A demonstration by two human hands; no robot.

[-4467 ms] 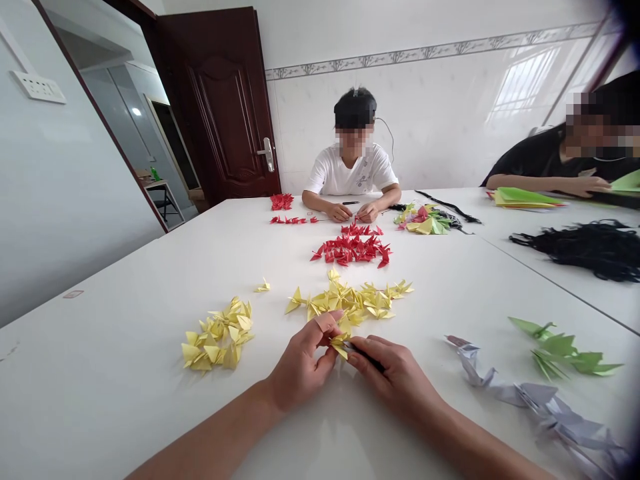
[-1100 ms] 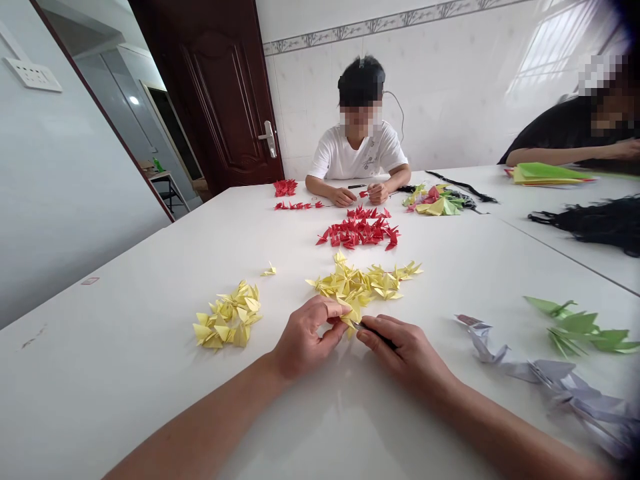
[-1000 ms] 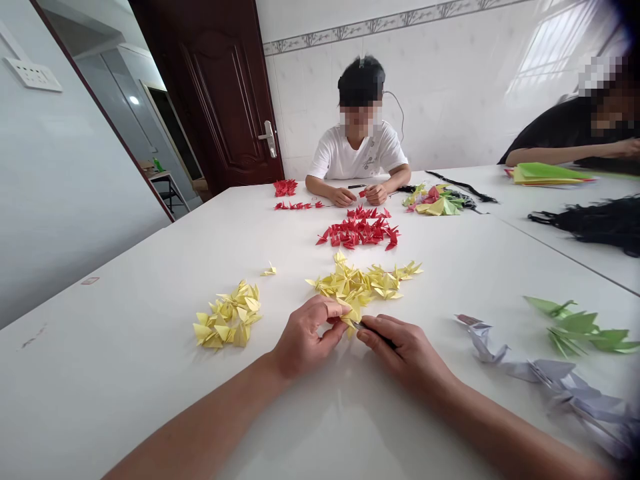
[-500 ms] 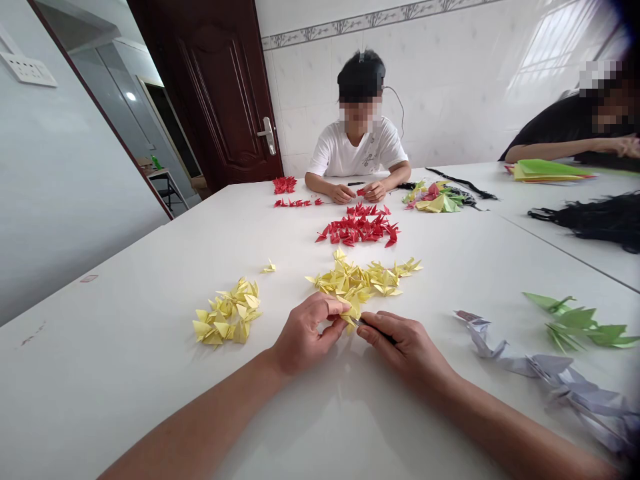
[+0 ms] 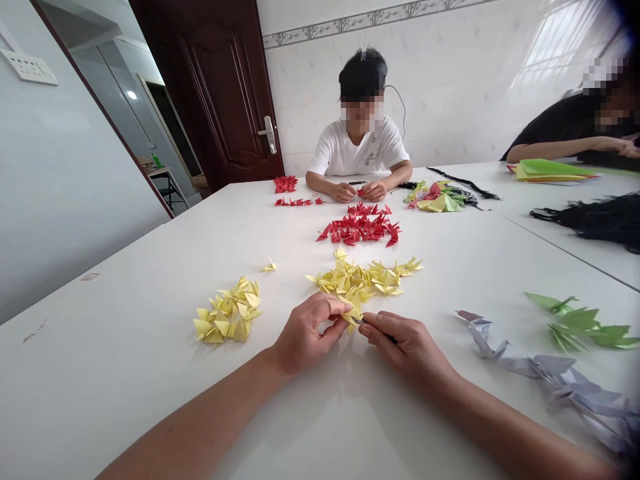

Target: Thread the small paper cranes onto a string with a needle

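Note:
My left hand (image 5: 305, 333) pinches a small folded yellow paper piece (image 5: 351, 315) just above the white table (image 5: 125, 347). My right hand (image 5: 405, 343) is closed round a thin dark tool (image 5: 380, 331) whose tip touches that piece. Right behind the hands lies a pile of yellow folded pieces (image 5: 367, 280). A second yellow pile (image 5: 227, 313) sits to the left of my left hand, and one stray yellow piece (image 5: 269, 267) lies beyond it.
A red pile (image 5: 363, 228) lies farther back, before a person in a white shirt (image 5: 360, 150) working with red pieces. Green folded shapes (image 5: 575, 323) and a grey paper chain (image 5: 545, 370) lie at the right. Another person (image 5: 575, 133), coloured sheets (image 5: 545, 170) and black strands (image 5: 595, 220) are far right.
Both hands stay together on the same yellow piece with only small finger movements. The view has tilted slightly since the oldest frame.

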